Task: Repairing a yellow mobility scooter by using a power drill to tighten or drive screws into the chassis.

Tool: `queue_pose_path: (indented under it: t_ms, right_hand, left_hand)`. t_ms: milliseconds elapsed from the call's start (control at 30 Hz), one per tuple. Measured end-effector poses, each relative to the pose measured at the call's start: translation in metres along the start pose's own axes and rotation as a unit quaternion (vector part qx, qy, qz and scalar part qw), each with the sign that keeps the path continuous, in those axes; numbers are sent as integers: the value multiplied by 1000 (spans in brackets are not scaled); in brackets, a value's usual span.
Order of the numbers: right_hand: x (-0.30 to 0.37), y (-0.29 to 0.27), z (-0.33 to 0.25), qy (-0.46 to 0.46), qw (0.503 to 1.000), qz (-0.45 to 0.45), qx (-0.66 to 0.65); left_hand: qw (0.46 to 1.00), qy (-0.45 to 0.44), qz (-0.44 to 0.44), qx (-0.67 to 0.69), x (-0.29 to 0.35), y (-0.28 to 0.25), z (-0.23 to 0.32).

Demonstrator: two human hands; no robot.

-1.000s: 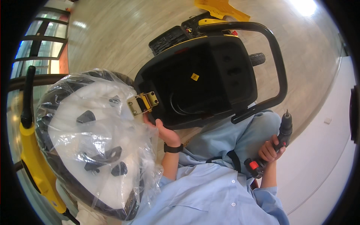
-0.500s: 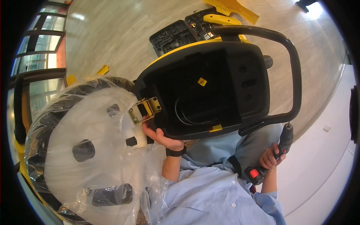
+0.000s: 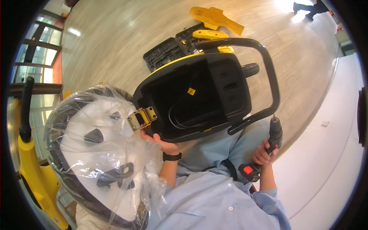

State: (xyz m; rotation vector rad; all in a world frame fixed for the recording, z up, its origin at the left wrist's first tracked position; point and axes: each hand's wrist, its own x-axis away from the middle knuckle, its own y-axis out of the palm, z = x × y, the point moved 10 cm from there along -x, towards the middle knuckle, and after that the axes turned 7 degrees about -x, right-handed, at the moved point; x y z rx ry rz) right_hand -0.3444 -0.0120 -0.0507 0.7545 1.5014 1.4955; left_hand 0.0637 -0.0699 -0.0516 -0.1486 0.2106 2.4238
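Observation:
My right hand (image 3: 263, 153) is wrapped round the grip of a black cordless drill (image 3: 275, 132) with a red patch on its base. The drill points away from me, its tip close to a black curved grab bar (image 3: 273, 80). At the hinge side of a black open storage tub (image 3: 237, 96), the fingers of my left hand (image 3: 163, 145) curl against a brass-coloured metal hinge (image 3: 142, 117), the thumb by the tub's rim. Joined at that hinge is a seat (image 3: 97, 153), wrapped in clear plastic with its pale underside showing. My left fingertips are partly hidden.
An open black tool case (image 3: 163, 53) lies on the wood floor beyond the tub, beside yellow panels (image 3: 218, 19). A small tyre (image 3: 251, 69) pokes out past the tub. A yellow frame with a black handle (image 3: 26, 111) stands at far left. Another person's legs (image 3: 308, 8) show far right.
The view has shifted, so the tub, the grab bar and the drill sit further left. The wrapped seat appears tilted differently. Both hands keep their places, and more of the other person's legs shows.

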Motion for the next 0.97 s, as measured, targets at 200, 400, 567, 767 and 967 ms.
queue_pose_path:
  t_ms: [200, 400, 567, 767, 967]
  right_hand:
    - [0, -1, -3, -6, 1000, -18, -5]
    - [10, -2, -4, -37, 999, -37, -7]
    - [21, 2, -9, -43, 998, -42, -7]
    - [22, -2, -7, -38, 999, -34, -13]
    - [19, -11, -3, -42, 998, -43, -31]
  left_hand:
    - [980, 1, -16, -200, 4, -5, 9]
    - [980, 54, -33, -189, 38, -1, 52]
    - [793, 422, -339, -279, 94, 108, 174]
    - [486, 181, -545, -659, 28, 224, 36]
    - [134, 240, -806, -525, 41, 226, -148]
